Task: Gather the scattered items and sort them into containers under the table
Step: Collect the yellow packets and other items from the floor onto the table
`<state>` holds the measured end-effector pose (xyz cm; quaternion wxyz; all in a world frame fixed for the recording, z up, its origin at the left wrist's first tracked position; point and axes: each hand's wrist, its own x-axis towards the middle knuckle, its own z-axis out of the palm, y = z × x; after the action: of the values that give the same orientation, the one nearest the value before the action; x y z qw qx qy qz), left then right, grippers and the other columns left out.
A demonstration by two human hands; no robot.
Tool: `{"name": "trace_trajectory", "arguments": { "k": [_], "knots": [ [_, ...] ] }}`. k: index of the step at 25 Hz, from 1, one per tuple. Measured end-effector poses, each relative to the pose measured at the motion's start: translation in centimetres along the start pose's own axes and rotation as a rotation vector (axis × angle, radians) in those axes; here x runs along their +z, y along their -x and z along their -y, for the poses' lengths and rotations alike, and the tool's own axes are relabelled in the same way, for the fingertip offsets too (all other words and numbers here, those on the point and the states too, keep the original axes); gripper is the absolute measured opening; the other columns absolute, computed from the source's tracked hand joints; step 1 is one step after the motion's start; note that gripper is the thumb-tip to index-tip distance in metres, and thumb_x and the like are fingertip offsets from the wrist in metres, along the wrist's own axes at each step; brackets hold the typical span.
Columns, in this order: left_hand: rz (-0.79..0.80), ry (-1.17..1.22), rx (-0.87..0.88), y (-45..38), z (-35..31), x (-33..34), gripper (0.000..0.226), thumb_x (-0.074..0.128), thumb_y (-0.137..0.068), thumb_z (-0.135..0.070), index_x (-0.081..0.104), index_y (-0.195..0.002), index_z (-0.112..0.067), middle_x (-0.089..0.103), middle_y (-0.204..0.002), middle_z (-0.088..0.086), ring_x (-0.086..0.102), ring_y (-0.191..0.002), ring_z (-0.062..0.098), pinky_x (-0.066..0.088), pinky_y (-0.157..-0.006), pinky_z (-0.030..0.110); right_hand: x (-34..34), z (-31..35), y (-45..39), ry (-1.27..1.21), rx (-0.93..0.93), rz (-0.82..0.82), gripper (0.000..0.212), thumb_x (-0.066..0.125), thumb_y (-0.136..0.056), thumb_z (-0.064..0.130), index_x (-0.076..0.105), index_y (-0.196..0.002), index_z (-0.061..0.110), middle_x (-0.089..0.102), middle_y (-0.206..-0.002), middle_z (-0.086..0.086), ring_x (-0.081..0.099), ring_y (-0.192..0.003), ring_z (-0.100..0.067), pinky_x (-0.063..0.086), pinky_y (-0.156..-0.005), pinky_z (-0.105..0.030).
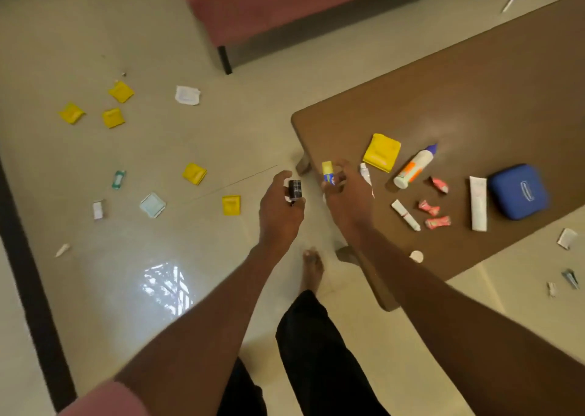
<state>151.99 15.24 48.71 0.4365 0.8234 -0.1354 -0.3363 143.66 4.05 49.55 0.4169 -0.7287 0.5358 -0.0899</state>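
From the head view, the left hand holds a small black bottle, fingers curled round it, above the floor. The right hand pinches a yellow-capped stick in its fingertips at the worktop corner, near a yellow packet.

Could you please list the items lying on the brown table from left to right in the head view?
Yellow packet → white bottle with blue cap → white tube → blue zip case.
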Motion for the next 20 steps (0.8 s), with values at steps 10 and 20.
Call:
{"name": "trace_trajectory", "arguments": {
  "k": [10, 20],
  "knots": [
    [0.101, -0.310, 0.165, -14.2, -4.1, 13.3, 0.049, 0.072, -0.085, -0.013, 0.059, -0.131, -0.022, 0.053, -0.114, 0.003, 0.059, -0.093, 0.022, 0.050, -0.084, 0.036, -2.9, -5.2, -19.3, 0.240, -0.087, 0.034, 0.056, 0.066, -0.090, 0.015, 0.053, -0.144, 0.019, 0.065, -0.128, -0.009, 0.057, -0.120, -0.031, 0.043, -0.099, -0.037],
    [0.022, -0.282, 0.092, -12.6, -3.2, 10.9, 0.062, 0.072, -0.092, -0.038, 0.045, -0.146, -0.023, 0.050, -0.135, 0.004, 0.064, -0.104, 0.026, 0.055, -0.088, 0.038, -2.3, -3.3, -18.7, 0.270, -0.136, -0.194, 0.047, 0.060, -0.095, 0.026, 0.050, -0.139, 0.014, 0.054, -0.128, -0.010, 0.054, -0.113, -0.030, 0.043, -0.084, -0.035]
  ]
}}
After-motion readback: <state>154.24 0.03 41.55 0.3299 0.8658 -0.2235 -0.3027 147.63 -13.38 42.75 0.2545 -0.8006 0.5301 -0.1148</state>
